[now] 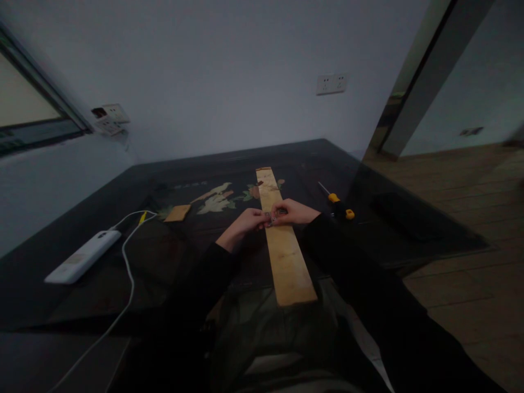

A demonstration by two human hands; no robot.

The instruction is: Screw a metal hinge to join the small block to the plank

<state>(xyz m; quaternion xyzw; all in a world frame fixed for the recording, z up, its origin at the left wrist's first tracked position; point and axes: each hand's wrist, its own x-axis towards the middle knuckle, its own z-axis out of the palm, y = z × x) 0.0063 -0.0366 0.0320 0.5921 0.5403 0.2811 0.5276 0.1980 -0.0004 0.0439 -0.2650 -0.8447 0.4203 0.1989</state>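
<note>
A long pale wooden plank (286, 262) lies on a dark table (135, 262), running from its near edge toward the far side. My left hand (245, 222) and my right hand (293, 212) meet over the plank's middle. Both are pinched together on a small shiny metal piece (273, 219) that is too small to name. Black sleeves cover both arms.
A yellow-and-black screwdriver (339, 204) lies right of the plank. A small wooden block (177, 213) lies to the left. A white power strip (82, 256) with its white cable (127, 256) sits at the table's left. Wall sockets (331, 83) are behind; wooden floor (462, 218) at right.
</note>
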